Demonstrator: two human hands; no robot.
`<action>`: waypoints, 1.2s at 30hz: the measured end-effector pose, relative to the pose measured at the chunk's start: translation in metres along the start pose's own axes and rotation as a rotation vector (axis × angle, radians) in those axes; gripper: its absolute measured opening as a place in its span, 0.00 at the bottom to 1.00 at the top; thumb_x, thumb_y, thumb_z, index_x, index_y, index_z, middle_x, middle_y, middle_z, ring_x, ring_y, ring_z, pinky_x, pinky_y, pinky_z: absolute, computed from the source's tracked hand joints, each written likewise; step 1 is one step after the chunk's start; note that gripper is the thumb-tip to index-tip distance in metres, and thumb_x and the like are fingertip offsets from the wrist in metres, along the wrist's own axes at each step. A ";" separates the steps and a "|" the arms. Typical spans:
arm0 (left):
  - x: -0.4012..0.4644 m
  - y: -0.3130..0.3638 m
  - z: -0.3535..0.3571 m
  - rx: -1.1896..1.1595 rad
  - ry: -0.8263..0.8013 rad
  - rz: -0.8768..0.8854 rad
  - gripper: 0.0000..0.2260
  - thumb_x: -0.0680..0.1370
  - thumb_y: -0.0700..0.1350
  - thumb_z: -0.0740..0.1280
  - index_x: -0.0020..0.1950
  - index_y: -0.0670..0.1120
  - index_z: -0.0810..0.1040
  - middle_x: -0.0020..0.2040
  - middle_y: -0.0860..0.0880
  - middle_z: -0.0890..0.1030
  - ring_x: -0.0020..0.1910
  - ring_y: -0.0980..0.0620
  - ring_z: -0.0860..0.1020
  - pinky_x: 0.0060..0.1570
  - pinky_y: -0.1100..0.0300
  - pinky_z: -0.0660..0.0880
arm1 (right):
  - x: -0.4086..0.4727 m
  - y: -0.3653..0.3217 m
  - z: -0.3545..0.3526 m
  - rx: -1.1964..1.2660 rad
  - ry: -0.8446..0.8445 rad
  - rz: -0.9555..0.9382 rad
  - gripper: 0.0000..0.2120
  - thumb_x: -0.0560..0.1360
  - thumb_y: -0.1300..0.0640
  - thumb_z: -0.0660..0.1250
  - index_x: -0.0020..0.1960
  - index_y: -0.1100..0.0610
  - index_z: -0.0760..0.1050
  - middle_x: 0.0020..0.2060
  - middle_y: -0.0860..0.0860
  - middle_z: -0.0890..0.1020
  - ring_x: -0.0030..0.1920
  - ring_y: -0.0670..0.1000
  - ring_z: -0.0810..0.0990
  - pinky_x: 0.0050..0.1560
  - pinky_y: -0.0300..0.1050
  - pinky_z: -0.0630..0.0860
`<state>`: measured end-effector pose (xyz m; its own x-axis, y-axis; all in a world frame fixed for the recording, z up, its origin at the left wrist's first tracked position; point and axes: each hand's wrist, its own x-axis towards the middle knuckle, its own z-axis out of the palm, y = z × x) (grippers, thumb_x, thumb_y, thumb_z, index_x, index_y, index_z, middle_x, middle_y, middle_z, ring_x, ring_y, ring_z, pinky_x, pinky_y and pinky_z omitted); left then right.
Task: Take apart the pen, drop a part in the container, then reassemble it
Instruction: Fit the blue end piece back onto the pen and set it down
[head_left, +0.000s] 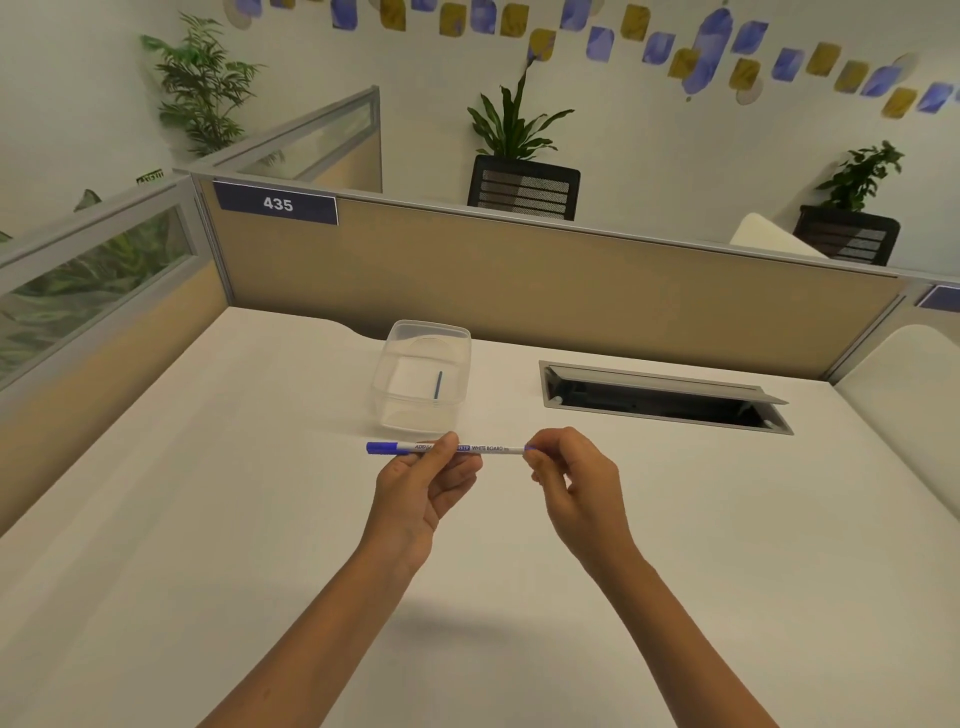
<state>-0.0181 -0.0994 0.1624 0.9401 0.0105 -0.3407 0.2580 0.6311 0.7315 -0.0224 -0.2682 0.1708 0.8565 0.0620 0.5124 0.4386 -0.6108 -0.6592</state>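
Head view: you hold the pen level above the middle of the desk. Your left hand pinches its barrel near the blue cap; your right hand pinches the opposite end. Just beyond it, toward the desk's far edge, stands the clear container with a thin blue part inside. If your right fingers pull off-axis, the end piece could slip and roll across the desk.

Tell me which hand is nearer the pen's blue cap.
Left. The left hand pinches the pen mid-barrel, just beside the blue cap; the right hand grips the opposite end, farther away.
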 end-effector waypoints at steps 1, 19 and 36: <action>0.000 0.001 0.000 -0.006 -0.001 -0.014 0.06 0.74 0.42 0.68 0.45 0.39 0.81 0.35 0.44 0.86 0.34 0.50 0.85 0.34 0.60 0.81 | 0.000 0.002 0.000 -0.064 0.003 -0.082 0.02 0.75 0.63 0.65 0.45 0.58 0.76 0.36 0.49 0.79 0.34 0.46 0.75 0.37 0.32 0.72; -0.005 0.006 0.003 0.205 -0.037 0.263 0.09 0.65 0.49 0.72 0.40 0.46 0.84 0.40 0.44 0.87 0.41 0.45 0.85 0.40 0.60 0.81 | 0.006 -0.004 -0.006 0.544 -0.126 0.557 0.06 0.77 0.59 0.64 0.45 0.59 0.78 0.32 0.50 0.80 0.32 0.45 0.77 0.36 0.35 0.76; 0.005 0.015 0.008 -0.025 -0.027 -0.123 0.04 0.74 0.38 0.69 0.40 0.39 0.82 0.34 0.42 0.85 0.33 0.50 0.85 0.30 0.61 0.80 | 0.011 0.007 -0.013 -0.313 0.115 -0.512 0.09 0.75 0.61 0.63 0.43 0.66 0.79 0.37 0.59 0.83 0.36 0.55 0.80 0.36 0.43 0.79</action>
<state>-0.0076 -0.0963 0.1766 0.9074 -0.0892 -0.4106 0.3667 0.6452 0.6703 -0.0138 -0.2817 0.1788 0.5156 0.3338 0.7892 0.6707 -0.7303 -0.1293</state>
